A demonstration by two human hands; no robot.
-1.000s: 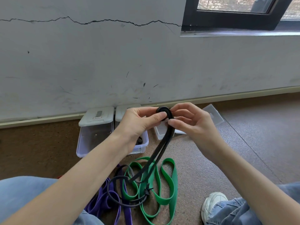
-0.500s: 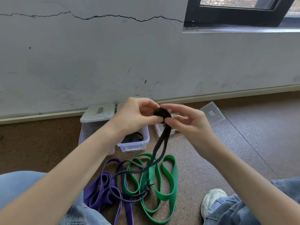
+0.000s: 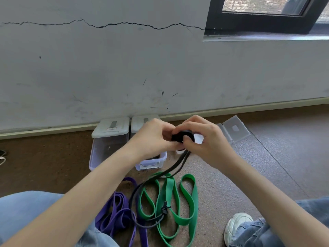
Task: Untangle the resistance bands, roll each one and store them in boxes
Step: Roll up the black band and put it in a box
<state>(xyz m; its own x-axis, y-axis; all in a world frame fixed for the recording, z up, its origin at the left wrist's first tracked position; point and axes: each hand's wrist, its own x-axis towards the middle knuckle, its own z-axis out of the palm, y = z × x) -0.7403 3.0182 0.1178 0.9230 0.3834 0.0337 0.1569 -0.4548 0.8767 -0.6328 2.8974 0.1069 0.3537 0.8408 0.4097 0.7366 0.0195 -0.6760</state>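
A person's left hand (image 3: 153, 138) and right hand (image 3: 204, 139) are meeting at chest height, fingers of both curling round and pinching a small coiled roll of the black resistance band (image 3: 182, 136) held between them. The unrolled tail of that band is hanging down from the hands and trailing across the floor below, where it is lying over a green band (image 3: 178, 202) and beside a purple band (image 3: 115, 214), both loosely looped between the person's denim-clad knees. Just beyond the left hand, two clear plastic boxes (image 3: 108, 143) are sitting against the wall; past the right hand, an open clear lid (image 3: 235, 129) is lying on the floor. A white sneaker (image 3: 236, 227) is showing below the right forearm.
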